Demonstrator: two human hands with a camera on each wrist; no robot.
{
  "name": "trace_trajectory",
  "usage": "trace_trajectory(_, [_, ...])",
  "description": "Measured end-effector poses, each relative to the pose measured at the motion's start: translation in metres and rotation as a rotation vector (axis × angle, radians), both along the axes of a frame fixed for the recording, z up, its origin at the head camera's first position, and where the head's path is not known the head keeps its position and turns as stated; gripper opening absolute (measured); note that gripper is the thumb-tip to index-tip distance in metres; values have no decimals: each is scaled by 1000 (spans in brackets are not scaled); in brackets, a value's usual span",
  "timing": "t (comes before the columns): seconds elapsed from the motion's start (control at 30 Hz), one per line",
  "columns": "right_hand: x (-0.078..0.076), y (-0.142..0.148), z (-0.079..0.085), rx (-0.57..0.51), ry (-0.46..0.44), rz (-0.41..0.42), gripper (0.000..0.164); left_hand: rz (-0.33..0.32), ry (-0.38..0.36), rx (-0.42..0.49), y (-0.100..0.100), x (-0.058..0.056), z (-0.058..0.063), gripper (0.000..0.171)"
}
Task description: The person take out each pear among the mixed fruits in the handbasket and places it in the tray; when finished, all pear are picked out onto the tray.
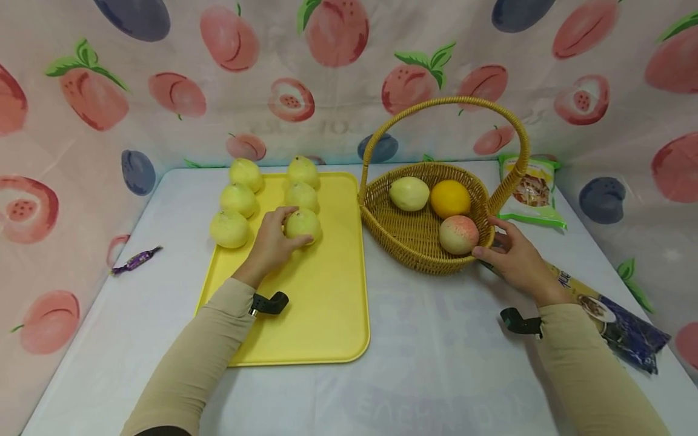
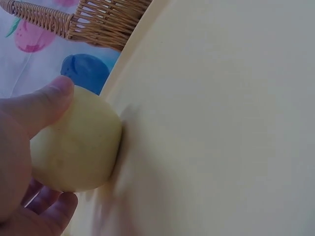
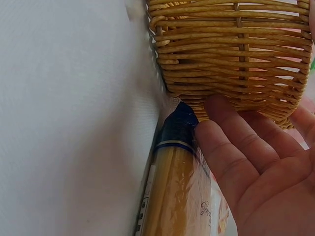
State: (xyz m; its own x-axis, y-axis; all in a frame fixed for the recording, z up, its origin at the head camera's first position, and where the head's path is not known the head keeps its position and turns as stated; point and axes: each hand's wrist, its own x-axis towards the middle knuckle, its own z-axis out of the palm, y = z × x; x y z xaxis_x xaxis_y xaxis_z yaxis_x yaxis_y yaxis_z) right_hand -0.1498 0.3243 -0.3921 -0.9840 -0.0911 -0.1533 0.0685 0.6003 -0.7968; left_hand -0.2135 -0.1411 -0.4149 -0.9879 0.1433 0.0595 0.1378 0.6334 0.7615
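Observation:
A round pale yellow-green fruit (image 1: pixel 303 224) is in my left hand (image 1: pixel 271 242), which grips it over the yellow tray (image 1: pixel 322 315). In the left wrist view the thumb lies along one side of this fruit (image 2: pixel 83 142) and the fingertips are at the other. Two like fruits (image 1: pixel 302 197) stand behind it, and three more (image 1: pixel 229 229) form a row at the tray's left edge. My right hand (image 1: pixel 518 260) is at the right side of the wicker basket (image 1: pixel 403 245). Its fingers (image 3: pixel 241 147) are fairly straight against the basket's outer weave.
Inside the basket lie a yellow-green fruit (image 1: pixel 409 194), an orange (image 1: pixel 450 199) and a peach (image 1: pixel 459 235). A green snack bag (image 1: pixel 533 191) is behind, right. A long noodle packet (image 1: pixel 611 315) passes under my right arm. At left lies a purple-wrapped candy (image 1: pixel 136 261).

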Motion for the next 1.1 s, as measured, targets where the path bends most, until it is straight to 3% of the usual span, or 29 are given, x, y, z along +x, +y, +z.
trace_trajectory(0.27, [-1,0,-1,4,-2,6,93,-5,1,10,0,-1,3,76])
trace_trajectory(0.5, [0,-1,-1,-6,-8,1,94,-27,64,16,3,11,26,83])
trace_trajectory(0.63, [0,0,1,-2,-1,0,93,-101,105,40,13,22,43,81])
trace_trajectory(0.87, [0,-1,1,4,0,-6,94,-355,116,28,42,40,58,81])
trace_trajectory(1.1, [-1,-1,0,8,1,-8,93,-458,134,58,76,37,63,81])
